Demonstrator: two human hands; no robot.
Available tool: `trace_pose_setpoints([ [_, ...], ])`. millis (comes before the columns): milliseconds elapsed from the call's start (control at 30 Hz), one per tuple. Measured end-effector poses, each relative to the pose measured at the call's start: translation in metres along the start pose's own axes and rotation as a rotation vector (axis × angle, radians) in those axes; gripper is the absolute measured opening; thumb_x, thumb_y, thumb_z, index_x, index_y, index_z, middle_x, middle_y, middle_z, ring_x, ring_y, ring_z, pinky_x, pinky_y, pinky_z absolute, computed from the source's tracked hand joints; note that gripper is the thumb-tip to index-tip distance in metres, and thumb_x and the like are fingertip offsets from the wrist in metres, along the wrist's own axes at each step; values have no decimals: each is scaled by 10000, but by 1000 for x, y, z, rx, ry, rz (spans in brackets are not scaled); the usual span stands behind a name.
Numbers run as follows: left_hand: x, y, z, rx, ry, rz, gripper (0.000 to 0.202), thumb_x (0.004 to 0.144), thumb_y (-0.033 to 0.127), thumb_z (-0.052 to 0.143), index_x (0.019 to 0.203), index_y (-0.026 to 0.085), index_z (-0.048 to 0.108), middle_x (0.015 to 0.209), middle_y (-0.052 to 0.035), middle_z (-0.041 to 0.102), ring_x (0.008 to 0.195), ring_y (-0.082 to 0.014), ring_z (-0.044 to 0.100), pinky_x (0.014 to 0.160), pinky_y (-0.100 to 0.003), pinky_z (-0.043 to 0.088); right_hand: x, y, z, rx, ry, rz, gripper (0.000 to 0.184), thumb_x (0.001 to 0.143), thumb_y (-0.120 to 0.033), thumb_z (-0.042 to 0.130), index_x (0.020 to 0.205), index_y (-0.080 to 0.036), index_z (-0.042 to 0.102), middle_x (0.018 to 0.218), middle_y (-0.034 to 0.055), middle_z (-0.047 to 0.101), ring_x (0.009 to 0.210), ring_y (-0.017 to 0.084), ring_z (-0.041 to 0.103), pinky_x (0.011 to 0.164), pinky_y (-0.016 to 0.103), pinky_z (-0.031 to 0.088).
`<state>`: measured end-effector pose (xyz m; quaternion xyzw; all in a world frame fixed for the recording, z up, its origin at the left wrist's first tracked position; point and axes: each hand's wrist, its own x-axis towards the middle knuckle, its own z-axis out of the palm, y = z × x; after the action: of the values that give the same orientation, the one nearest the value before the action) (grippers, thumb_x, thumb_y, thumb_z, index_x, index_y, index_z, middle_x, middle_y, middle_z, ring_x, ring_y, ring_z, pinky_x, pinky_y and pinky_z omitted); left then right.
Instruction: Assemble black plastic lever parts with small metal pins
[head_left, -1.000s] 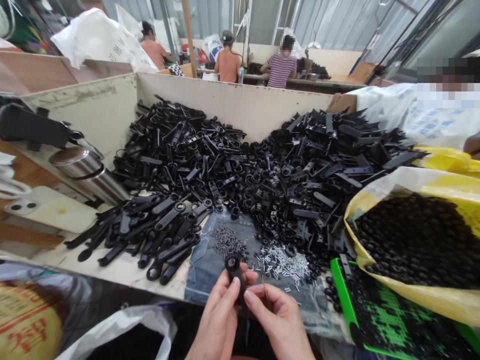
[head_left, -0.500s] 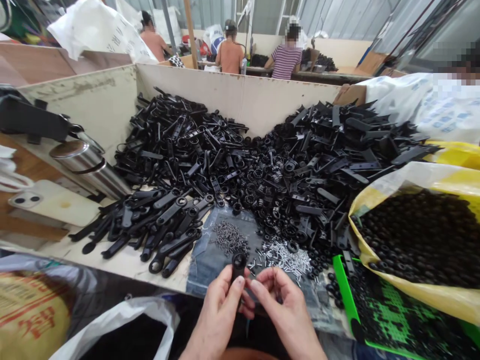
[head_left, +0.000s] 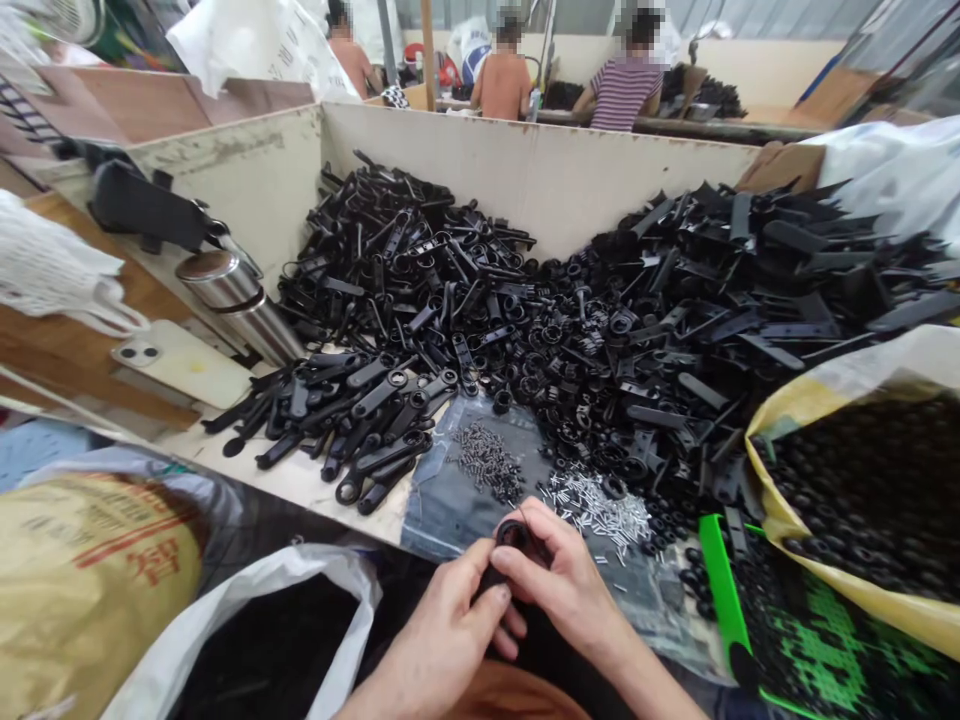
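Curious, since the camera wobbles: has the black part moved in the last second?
Yes. The black part has sunk toward the person, away from the dark screw pile, between left hand and right hand.

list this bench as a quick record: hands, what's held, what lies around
left hand: thumb and fingers closed on black plastic part
right hand: fingers curled over the same part's ring end
in front of hands: denim cloth with dark screws and silver pins
bin: big pile of black parts, boxed in by pale boards
left side: steel flask, phone
right side: yellow bag of black rings, green tray
background: three people at a far bench, backs turned
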<state>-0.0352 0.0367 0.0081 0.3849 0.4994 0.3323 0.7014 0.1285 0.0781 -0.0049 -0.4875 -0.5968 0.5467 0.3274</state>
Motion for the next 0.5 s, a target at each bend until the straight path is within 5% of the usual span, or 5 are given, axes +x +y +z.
trace_pose_setpoints([
  [133, -3, 12, -12, 72, 163, 122, 232, 851, 283, 711, 1077, 254, 757, 1206, -93, 703, 1148, -286, 608, 948, -318, 491, 3, 5, -13, 104, 125, -20, 258, 875, -452, 691, 826, -200, 673, 765, -4, 555, 685, 155, 504, 626, 260, 407],
  [233, -6, 15, -17, 165, 257, 151, 271, 833, 371, 731, 1080, 264, 767, 1190, -109, 704, 1051, -299, 629, 877, -329, 493, 7, 5, -21, 202, 179, 56, 321, 856, -517, 705, 851, -198, 671, 713, -21, 538, 614, 135, 440, 578, 249, 374],
  [400, 0, 13, -17, 277, 270, 352, 177, 807, 356, 763, 949, 260, 806, 880, -110, 737, 766, -273, 584, 707, -345, 421, 23, -10, -8, 158, 27, 9, 330, 847, -512, 697, 791, -187, 678, 714, -1, 564, 675, 164, 498, 616, 253, 411],
  [500, 7, 20, -32, 338, 508, 512, 84, 843, 323, 728, 815, 278, 793, 771, -84, 717, 782, -281, 590, 743, -360, 409, 39, -23, 2, 98, -51, -42, 301, 833, -470, 703, 940, -190, 725, 781, 2, 602, 654, 152, 498, 598, 247, 424],
])
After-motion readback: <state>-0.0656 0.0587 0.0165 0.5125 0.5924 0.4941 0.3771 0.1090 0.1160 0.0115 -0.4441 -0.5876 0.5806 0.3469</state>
